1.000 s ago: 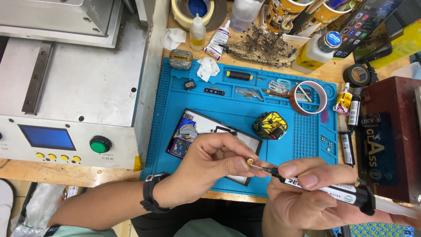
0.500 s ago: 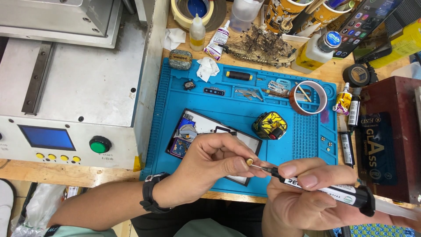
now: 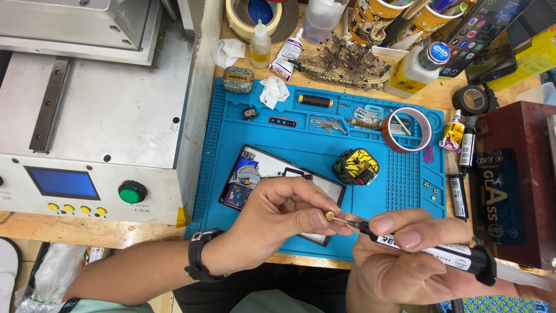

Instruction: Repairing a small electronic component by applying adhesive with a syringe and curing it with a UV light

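The left hand [image 3: 278, 223] pinches a tiny brass-coloured part [image 3: 329, 215] between thumb and fingertips, near the front edge of the blue work mat [image 3: 324, 139]; the part is too small to identify. The right hand [image 3: 405, 261] closes around a black syringe-like applicator [image 3: 431, 250], its fine needle tip touching the part. The applicator's rear end runs out of view at the right. Under the left hand, an opened phone [image 3: 260, 174] lies partly hidden on the mat.
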